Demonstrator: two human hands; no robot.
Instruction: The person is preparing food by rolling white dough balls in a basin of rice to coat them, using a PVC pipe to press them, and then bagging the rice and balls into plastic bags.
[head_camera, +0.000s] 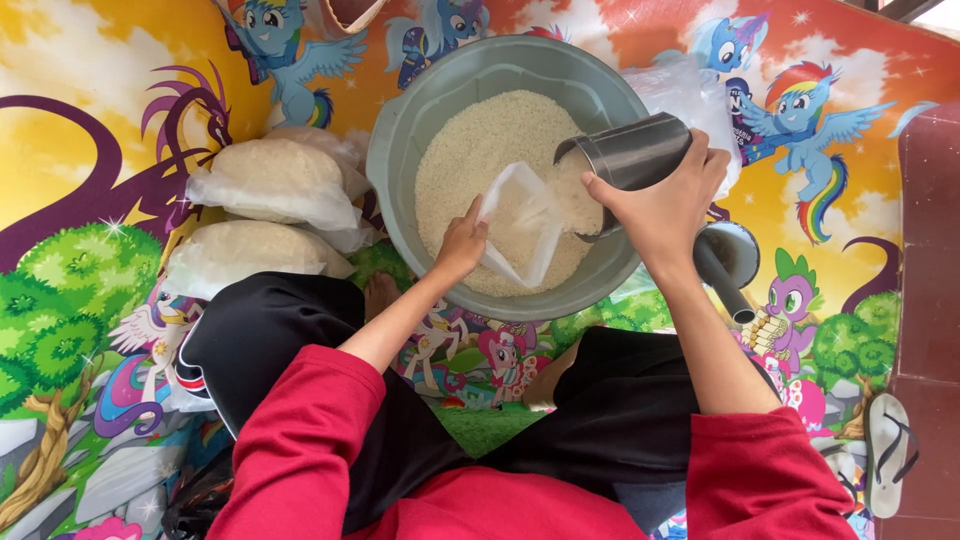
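beside one basin (400, 130), two filled bags (270, 180)

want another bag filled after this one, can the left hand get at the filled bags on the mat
Probably yes: the filled bags lie just left of the basin, nothing between, but the left hand holds the open bag.

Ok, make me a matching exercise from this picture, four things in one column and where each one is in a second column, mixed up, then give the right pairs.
Things:
1. metal cup
2. clear plastic bag
3. filled rice bags
4. sandal

Places:
A. lying on the mat, left of the grey basin
B. at the right edge, near the bottom corner
C. tilted in the right hand, over the rice
D. held open by the left hand, inside the basin

Pairs: 1-C, 2-D, 3-A, 4-B
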